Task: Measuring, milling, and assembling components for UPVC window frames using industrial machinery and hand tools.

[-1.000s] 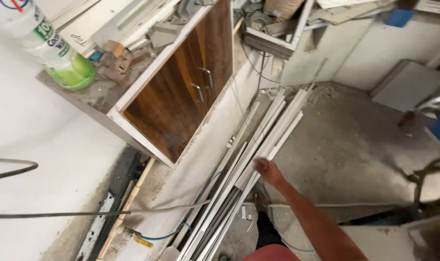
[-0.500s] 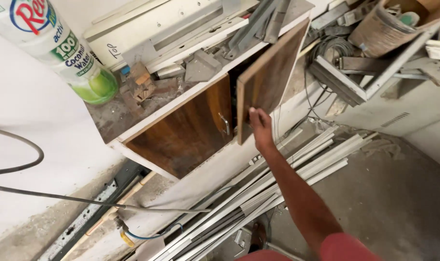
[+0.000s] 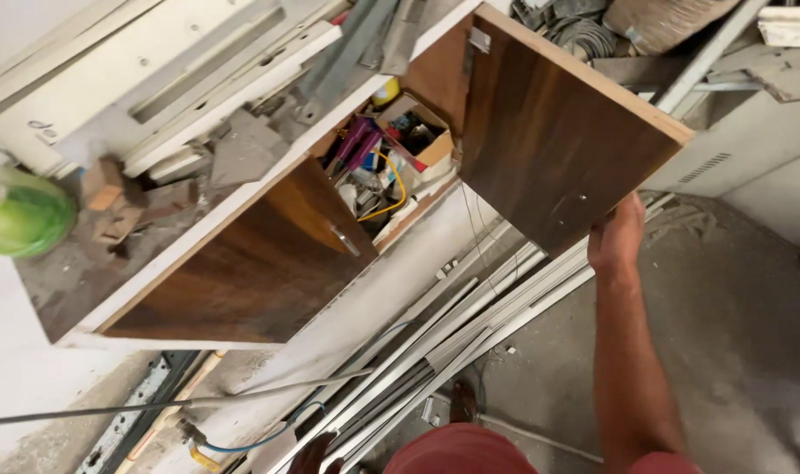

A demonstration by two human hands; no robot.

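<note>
- The cabinet door (image 3: 549,132) has swung wide open since half a second ago.
- I see my right hand (image 3: 617,235) grasping its lower edge, door above the fingers.
- Left hand: out of sight.

Bottle: green base (image 3: 18,213) at the left edge, on the dusty cabinet top.
Scraps: wood offcuts (image 3: 110,202) beside it.
Floor: white profile strips (image 3: 435,351) lying slantwise on grey concrete.
Corner: brass valve (image 3: 194,443) with blue hose.
</note>
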